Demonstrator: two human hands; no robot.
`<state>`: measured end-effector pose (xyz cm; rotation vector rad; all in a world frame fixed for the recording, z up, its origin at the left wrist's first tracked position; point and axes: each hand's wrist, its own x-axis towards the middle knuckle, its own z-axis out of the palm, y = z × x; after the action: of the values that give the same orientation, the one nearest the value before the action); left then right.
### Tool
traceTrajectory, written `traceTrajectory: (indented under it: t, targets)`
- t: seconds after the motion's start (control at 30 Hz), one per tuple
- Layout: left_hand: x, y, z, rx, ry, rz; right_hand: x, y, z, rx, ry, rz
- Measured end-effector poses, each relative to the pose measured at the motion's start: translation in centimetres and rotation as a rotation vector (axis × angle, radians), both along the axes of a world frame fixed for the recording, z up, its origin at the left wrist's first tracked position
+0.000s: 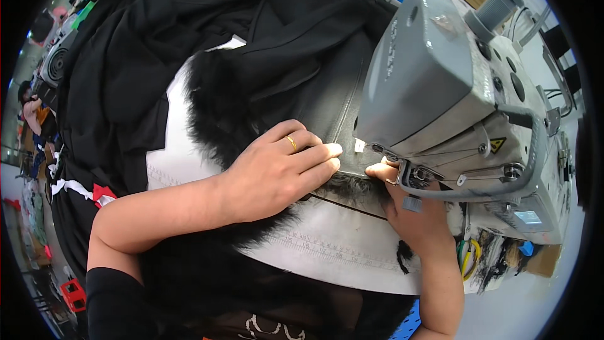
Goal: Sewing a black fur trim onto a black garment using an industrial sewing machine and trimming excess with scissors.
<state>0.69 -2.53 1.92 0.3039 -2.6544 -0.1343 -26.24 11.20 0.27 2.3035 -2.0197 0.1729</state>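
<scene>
- Black coat (145, 75) (pretty sure it's a coat) is heaped left of the sewing machine (415, 75), with its near edge lying right under the machine's head.
- Long axis: the bulk stretches from the machine out to the far left. A straight seam (347, 110) near the head points away from the person, leaning a bit right at the far end.
- Fuzzy black fur (217, 104) sits left of the machine, its long side running roughly near-to-far, then dipping under the left arm. More fluff edges the bit just below the head.
- Left hand (280, 167) is just left of the machine's head, palm down, fingers close together and bent a little, tips resting on the coat. Gold ring (291, 143) on it.
- Right hand (415, 211) is tucked under the machine's near side, thumb and finger at the coat's edge. Rest is hidden, so can't tell if it's pinching.
- Writing: dark lettering runs along the machine's left face, plus a yellow warning triangle (497, 144) on its near side and a lit screen (528, 217) low on its right.
- Pale table (377, 271) below the machine has printed ruler marks, mostly tiny and blurry.
</scene>
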Motion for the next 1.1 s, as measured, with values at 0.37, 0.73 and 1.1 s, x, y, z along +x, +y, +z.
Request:
traceTrajectory:
  t: [0.37, 0.73, 1.1]
  targets:
    - [1.4, -0.1, 0.1, 0.036, 0.002, -0.02, -0.3, -0.7, 0.7, 0.155, -0.083, 0.1]
    - [0.0, -1.0, 0.5, -0.003, 0.045, -0.072, -1.7, 0.6, -0.8, 0.151, -0.33, -0.069]
    - [-0.5, -2.0, -0.6, -0.054, 0.052, -0.073, -1.5, 0.2, 0.2, -0.232, -0.17, 0.094]
